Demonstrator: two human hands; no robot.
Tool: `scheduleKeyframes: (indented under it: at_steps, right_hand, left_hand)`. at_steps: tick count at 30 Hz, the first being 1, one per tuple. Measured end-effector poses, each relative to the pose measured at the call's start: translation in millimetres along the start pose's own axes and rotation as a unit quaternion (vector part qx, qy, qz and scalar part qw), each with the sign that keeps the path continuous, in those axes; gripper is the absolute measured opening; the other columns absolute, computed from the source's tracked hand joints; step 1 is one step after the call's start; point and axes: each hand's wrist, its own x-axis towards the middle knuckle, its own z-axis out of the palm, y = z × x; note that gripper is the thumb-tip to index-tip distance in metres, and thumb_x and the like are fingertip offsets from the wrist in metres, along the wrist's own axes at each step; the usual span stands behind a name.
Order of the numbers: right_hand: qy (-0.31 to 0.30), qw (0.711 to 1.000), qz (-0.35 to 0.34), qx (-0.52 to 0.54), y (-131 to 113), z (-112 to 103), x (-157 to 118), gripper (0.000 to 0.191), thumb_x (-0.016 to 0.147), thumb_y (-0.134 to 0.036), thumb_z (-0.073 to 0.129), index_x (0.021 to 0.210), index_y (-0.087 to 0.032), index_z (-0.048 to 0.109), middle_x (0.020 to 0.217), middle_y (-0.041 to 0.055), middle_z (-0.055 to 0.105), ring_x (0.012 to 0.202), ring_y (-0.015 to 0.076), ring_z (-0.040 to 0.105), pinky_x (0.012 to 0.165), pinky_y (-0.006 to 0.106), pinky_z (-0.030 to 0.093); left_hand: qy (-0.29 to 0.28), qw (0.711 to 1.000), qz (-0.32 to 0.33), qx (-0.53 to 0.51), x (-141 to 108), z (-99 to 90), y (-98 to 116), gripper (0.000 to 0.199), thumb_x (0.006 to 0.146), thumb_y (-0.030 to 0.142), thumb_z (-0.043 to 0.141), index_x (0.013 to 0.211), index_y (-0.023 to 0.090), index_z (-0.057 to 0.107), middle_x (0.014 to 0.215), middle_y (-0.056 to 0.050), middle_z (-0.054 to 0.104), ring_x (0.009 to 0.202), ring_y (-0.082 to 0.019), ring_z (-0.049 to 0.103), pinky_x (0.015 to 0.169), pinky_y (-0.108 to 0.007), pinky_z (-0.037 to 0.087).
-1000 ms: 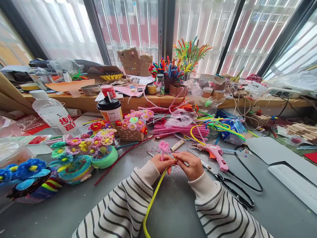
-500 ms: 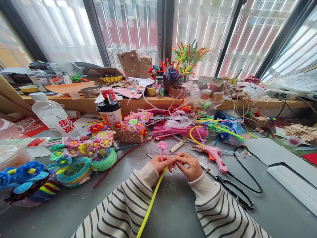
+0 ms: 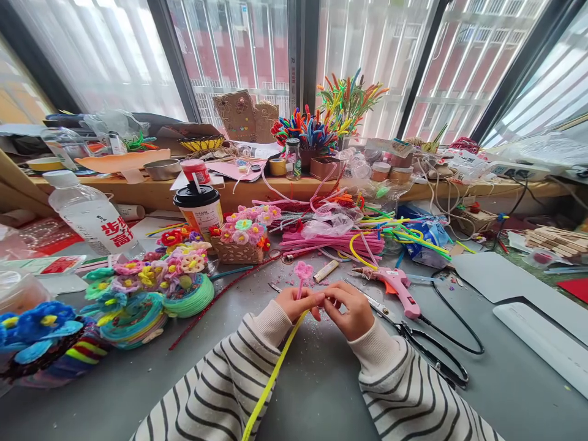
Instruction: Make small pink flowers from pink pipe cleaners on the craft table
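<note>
My left hand (image 3: 297, 304) is closed round the stem of a small pink flower (image 3: 304, 271), whose head stands up above the fingers. A long yellow pipe cleaner (image 3: 273, 376) runs from beneath the same hand down over the left sleeve. My right hand (image 3: 351, 310) is pinched, its fingertips meeting those of my left hand over the grey table (image 3: 316, 392); whatever lies between the fingertips is too small to make out. Just right of it lie black-handled scissors (image 3: 390, 315) and a pink glue gun (image 3: 399, 288). A small lighter-like piece (image 3: 326, 271) rests behind the hands.
Pipe-cleaner flower pots (image 3: 133, 318) and a flower box (image 3: 239, 250) stand at left, near a cup (image 3: 201, 211) and bottle (image 3: 87, 214). Bundled pink pipe cleaners (image 3: 331, 244) lie behind the hands. A white board (image 3: 542, 343) is at right; a cord loops beside the scissors.
The pink flower has turned to show its face more. The yellow pipe cleaner's lower end has shifted left. The whole view has moved slightly; both hands stay together.
</note>
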Motion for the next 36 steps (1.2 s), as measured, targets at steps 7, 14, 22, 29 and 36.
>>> scheduleKeyframes:
  at_steps: [7,14,22,29,36]
  right_hand:
    - [0.023,0.999,0.037,0.027,-4.1,3.8,-0.8,0.015,0.072,-0.019,0.044,0.069,-0.017,0.058,0.063,0.0036,0.054,0.049,0.0112,0.046,0.045,0.022,0.041]
    - [0.033,0.998,0.045,0.040,-4.2,4.0,-1.1,0.015,0.072,-0.020,0.045,0.069,-0.015,0.059,0.062,0.0038,0.054,0.051,0.0117,0.048,0.045,0.023,0.040]
    - [0.024,0.992,0.072,0.104,1.1,8.0,-1.0,0.015,0.071,-0.025,0.047,0.070,-0.017,0.059,0.064,0.0033,0.056,0.057,0.0128,0.052,0.046,0.021,0.042]
    - [0.010,0.978,0.099,0.182,8.0,6.8,0.1,0.016,0.069,-0.029,0.050,0.070,-0.016,0.060,0.065,0.0035,0.056,0.058,0.0129,0.053,0.041,0.019,0.042]
    - [-0.011,0.975,0.110,0.194,4.5,-0.9,-0.9,0.017,0.070,-0.028,0.050,0.071,-0.015,0.061,0.064,0.0040,0.058,0.060,0.0134,0.053,0.043,0.020,0.041]
  left_hand:
    - [-0.014,1.000,-0.026,-0.007,2.7,-3.7,-5.8,0.038,0.061,0.046,0.050,0.064,0.009,0.057,0.043,0.000,0.053,0.030,-0.002,0.020,0.034,-0.022,0.008]
    - [-0.022,0.999,-0.034,-0.036,1.1,-3.9,-0.2,0.037,0.057,0.046,0.054,0.062,0.009,0.058,0.043,0.001,0.053,0.028,-0.001,0.019,0.033,-0.022,0.006]
    - [-0.004,0.997,-0.047,-0.062,0.9,-5.3,-5.8,0.037,0.055,0.045,0.056,0.060,0.009,0.056,0.042,0.002,0.054,0.027,-0.001,0.020,0.033,-0.022,0.007]
    - [-0.031,0.996,-0.041,-0.079,-4.1,-5.9,2.5,0.037,0.056,0.047,0.054,0.055,0.010,0.057,0.027,0.008,0.030,0.026,-0.001,0.015,0.034,-0.024,0.004]
    - [-0.070,0.989,-0.076,-0.105,-8.4,-4.5,9.1,0.037,0.056,0.049,0.054,0.048,0.012,0.053,0.026,0.010,0.020,0.026,-0.001,0.012,0.036,-0.025,0.003]
